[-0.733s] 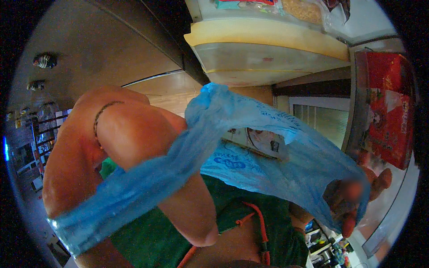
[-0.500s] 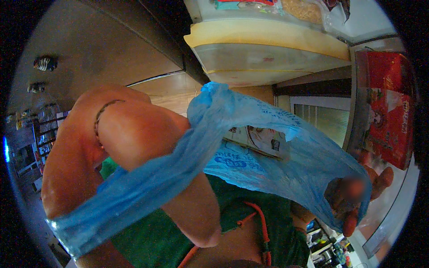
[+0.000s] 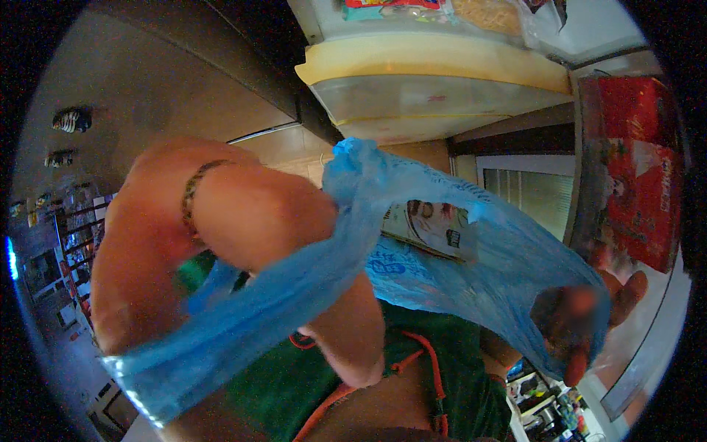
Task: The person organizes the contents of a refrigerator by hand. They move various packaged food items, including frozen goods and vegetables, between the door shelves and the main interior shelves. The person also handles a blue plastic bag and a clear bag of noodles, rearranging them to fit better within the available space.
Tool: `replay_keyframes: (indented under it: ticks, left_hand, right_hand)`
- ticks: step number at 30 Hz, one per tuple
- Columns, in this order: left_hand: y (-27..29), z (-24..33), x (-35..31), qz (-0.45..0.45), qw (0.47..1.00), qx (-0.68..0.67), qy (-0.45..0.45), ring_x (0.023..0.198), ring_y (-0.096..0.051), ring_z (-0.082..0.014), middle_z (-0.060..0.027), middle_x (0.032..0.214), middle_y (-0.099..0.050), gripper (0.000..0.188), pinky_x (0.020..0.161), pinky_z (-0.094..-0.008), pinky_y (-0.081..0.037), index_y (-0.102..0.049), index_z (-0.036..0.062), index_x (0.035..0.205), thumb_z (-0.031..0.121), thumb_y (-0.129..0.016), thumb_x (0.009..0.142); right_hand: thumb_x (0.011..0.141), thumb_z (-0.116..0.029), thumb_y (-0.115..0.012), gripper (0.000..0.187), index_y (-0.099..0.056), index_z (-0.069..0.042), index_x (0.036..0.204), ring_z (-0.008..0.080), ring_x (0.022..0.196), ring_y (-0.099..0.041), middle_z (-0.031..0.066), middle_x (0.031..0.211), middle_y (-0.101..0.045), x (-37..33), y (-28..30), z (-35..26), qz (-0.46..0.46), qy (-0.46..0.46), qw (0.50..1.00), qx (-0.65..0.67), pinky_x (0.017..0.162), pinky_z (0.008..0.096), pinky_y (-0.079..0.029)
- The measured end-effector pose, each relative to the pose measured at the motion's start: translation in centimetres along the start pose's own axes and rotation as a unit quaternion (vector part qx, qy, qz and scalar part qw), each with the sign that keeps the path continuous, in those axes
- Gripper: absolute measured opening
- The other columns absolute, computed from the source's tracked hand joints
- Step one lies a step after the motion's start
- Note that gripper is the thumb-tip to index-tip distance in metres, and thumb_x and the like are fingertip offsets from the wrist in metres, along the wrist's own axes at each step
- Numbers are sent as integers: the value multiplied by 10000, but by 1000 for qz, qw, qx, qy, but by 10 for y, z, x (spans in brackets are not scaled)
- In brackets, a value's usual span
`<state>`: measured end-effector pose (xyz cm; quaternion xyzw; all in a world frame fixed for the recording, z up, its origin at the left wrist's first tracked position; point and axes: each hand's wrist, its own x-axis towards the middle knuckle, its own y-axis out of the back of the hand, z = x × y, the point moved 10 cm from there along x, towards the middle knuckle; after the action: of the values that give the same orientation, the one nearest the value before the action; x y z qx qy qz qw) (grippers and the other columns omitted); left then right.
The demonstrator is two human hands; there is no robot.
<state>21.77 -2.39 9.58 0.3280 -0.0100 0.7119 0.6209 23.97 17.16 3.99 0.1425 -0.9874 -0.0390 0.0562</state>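
A thin blue plastic bag hangs stretched between my two hands. My left hand, large and close, with a dark patterned band, reaches toward the bag's gathered left side. One long handle strip crosses in front of it, and its fingertips are partly hidden. On the far right, my right hand is through the other handle loop, its fingers poking out and holding the plastic taut; part of it is blurred. A flat printed packet, white with dark pictures, shows in the bag's opening.
A cream-edged pale panel juts out above the bag, with food packets beyond it. A red package sits at the right. A dark vertical edge stands at the upper left, and small bottles show below right.
My left hand has shifted to the right, carrying the gathered side and handle strip with it. The right hand has barely moved.
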Motion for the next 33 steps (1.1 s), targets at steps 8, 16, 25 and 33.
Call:
replay_keyframes:
  ticks: [8,16,25,33]
  left_hand:
    - [4,-37,31,87,990,95,48,834,-565,-352,-192,863,-568,362,719,-396,-478,-609,84,1050,300,-696,773]
    - [49,-55,35,228,948,215,50,1020,-504,-339,-180,1132,-506,584,849,-390,-423,-560,26,1093,401,-735,681]
    - [12,-153,-14,233,847,354,320,1355,-220,-421,-274,1429,-258,1132,1130,-467,-119,-161,0,1421,432,-809,599]
    - [57,-213,-9,470,846,-248,35,1010,-579,-188,-57,1208,-531,415,897,-322,-477,-461,37,1261,264,-539,922]
  right_hand:
    - [783,-174,-707,489,-478,6,1175,195,993,-539,126,1068,-582,56,-14,-18,-11,22,997,-78,853,344,-445]
    - [754,-162,-725,170,-645,-20,804,120,671,-589,26,743,-631,104,-1,0,141,83,977,-137,613,253,-483]
    - [813,-124,-658,104,-599,-38,810,126,629,-572,40,702,-603,127,-20,-38,118,113,971,-173,568,271,-445]
    - [680,15,-679,434,-545,-42,1089,117,770,-586,59,827,-582,105,-23,-62,120,114,934,-315,636,224,-460]
